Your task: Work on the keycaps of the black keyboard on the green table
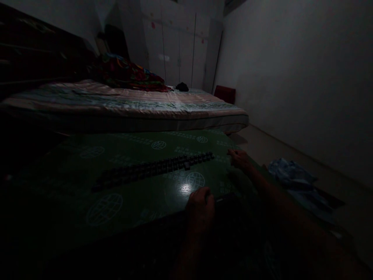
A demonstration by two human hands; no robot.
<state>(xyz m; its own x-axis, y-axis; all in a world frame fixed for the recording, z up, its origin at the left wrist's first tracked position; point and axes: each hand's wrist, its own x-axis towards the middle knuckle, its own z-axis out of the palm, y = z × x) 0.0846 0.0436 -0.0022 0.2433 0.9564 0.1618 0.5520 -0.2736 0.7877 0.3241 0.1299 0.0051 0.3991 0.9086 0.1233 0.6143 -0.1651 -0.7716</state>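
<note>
My left hand [200,206] is closed, its fingers curled over the far edge of a long dark object that looks like a keyboard [157,233]; deep shadow hides most of it. Out to the right, my right hand [239,159] is held in a pinch above the green board's right side. Whatever lies between those fingertips is too small and dark to make out. Several black keycaps [151,168] lie in slanting rows across the green board [136,142], left of my right hand. One keycap [187,166] sits slightly out of line, nearer to me.
Beyond the board stands a bed [163,105] with a striped sheet and a bunched red blanket [131,76]. Crumpled cloth [291,175] lies on the floor at the right. A pale wardrobe [177,46] and a white wall [300,77] close off the dim room.
</note>
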